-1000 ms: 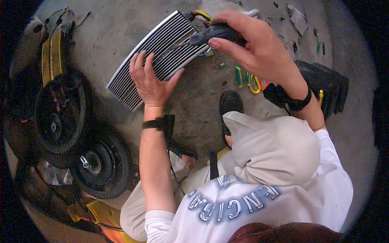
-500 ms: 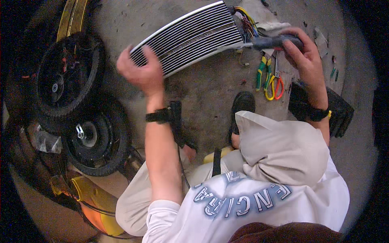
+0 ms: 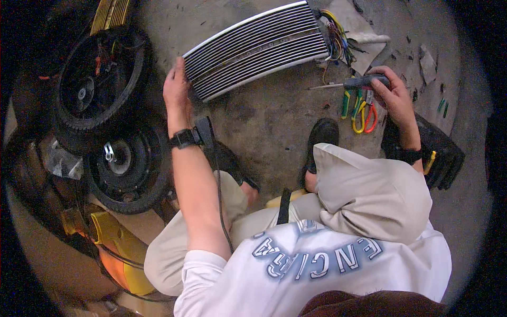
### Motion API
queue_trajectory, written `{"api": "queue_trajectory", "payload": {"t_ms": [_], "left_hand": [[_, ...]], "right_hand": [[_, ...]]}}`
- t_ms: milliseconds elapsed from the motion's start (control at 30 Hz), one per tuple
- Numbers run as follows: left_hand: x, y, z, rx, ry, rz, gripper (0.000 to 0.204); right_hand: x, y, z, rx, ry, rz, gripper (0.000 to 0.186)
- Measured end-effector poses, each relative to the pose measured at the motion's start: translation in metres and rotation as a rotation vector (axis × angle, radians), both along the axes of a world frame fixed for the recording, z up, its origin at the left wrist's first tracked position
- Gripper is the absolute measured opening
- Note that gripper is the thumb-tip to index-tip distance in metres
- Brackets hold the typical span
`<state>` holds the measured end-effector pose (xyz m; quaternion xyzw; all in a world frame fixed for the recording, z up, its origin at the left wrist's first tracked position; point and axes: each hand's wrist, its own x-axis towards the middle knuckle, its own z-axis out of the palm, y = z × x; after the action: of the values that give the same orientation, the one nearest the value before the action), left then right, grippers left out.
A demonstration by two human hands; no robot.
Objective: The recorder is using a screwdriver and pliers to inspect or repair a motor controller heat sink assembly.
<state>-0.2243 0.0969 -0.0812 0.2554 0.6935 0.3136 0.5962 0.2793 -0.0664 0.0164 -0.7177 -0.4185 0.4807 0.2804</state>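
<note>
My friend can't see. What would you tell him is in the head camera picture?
A person crouches on a concrete floor, left hand on the end of a long ribbed metal box with coloured wires, right hand gripping a black-handled screwdriver. Two black wheels lie to the left.

Right hand [image 3: 393,98] with screwdriver [image 3: 351,83] now off finned casing [image 3: 259,47], beside pliers [image 3: 359,108].

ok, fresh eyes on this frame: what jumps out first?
The long ribbed metal casing lying on the concrete floor at top centre, coloured wires spilling from its right end; the left hand rests at its left end. The right hand grips a screwdriver above some pliers. Two black wheels sit at left.
</note>
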Motion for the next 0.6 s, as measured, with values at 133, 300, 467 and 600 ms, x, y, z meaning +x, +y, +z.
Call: {"api": "queue_trajectory", "payload": {"t_ms": [133,300,467,600], "left_hand": [[0.001,0.007,0.005,0.187,0.123,-0.259,0.085],[0.0,-0.005,0.017,0.345,0.219,-0.686,0.151],[-0.023,-0.005,0.008,0.439,0.42,-0.966,0.175],[-0.018,-0.004,0.011,0.486,0.55,-1.052,0.173]], "right_hand": [[0.002,0.0,-0.017,-0.043,0.058,-0.069,0.022],[-0.014,0.006,-0.015,-0.03,0.168,-0.113,0.022],[-0.025,0.008,-0.006,-0.054,0.212,-0.074,0.024],[-0.02,0.0,-0.029,-0.129,0.156,-0.041,0.025]]}}
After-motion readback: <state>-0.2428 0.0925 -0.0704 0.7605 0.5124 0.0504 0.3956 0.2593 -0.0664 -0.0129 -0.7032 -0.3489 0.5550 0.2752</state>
